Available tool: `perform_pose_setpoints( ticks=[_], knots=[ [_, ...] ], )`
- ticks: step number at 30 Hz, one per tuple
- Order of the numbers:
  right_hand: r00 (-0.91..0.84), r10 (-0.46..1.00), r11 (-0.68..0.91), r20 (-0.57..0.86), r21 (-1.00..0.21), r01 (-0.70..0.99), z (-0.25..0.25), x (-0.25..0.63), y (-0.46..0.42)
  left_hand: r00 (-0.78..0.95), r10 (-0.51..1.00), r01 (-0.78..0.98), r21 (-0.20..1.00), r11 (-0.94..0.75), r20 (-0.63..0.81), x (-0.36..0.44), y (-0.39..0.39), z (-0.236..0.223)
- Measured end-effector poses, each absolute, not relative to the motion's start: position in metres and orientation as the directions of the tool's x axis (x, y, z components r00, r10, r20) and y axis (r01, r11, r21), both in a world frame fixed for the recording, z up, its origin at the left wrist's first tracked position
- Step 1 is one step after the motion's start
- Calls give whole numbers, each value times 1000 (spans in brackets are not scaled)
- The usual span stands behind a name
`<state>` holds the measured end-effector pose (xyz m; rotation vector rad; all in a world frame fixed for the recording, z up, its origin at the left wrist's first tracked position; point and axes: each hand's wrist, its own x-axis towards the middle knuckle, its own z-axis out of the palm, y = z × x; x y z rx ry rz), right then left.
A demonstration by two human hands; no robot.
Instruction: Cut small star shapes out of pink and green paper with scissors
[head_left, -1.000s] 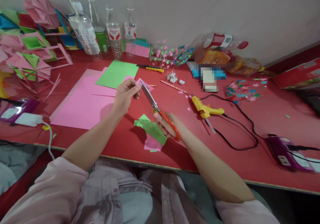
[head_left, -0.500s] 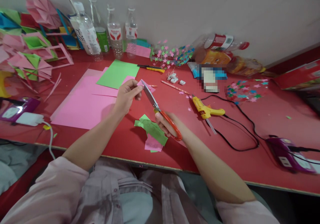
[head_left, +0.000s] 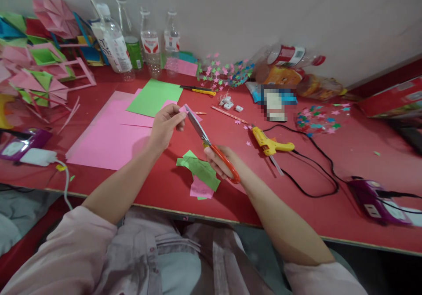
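Between the thumb and fingers of my left hand (head_left: 167, 125) is a small piece of pink paper (head_left: 183, 108). My right hand (head_left: 220, 159) grips the orange-handled scissors (head_left: 225, 158), whose blades point up and left and meet the pink paper beside my left fingertips. A little more pink shows behind the blades. Below the scissors lie green paper scraps (head_left: 201, 169) with a pink scrap (head_left: 201, 187) partly under them. To the left of my left hand are large pink sheets (head_left: 105, 132) and a green sheet (head_left: 154, 97).
A yellow glue gun (head_left: 272, 143) with a black cord lies at right, near a purple power strip (head_left: 376, 200). A utility knife (head_left: 202, 91) and a pencil (head_left: 229, 114) lie behind my hands. Plastic bottles (head_left: 150, 44) stand along the wall; paper crafts (head_left: 39, 75) crowd the left.
The view has shifted very slightly. My hands, the scissors and the pink paper keep almost the same position.
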<state>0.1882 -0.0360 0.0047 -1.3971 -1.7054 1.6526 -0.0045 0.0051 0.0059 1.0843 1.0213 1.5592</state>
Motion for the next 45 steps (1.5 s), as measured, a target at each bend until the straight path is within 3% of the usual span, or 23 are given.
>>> perform_pose_setpoints(
  ticks=[13,20,29,45],
  knots=[
    [-423,828,-207,-368,-902,379,10,188,-37,-248,959,-290,934,-210,138,-8,7,6],
    [-377,843,-225,-383,-889,399,8,186,-36,-98,985,-314,935,-165,140,-5,7,0],
    [-408,834,-199,-371,-893,404,8,187,-36,-192,968,-333,917,-220,162,-6,7,0],
    [-466,808,-157,-361,-894,420,13,194,-37,-158,969,-238,945,-225,191,-10,7,5]
  ],
)
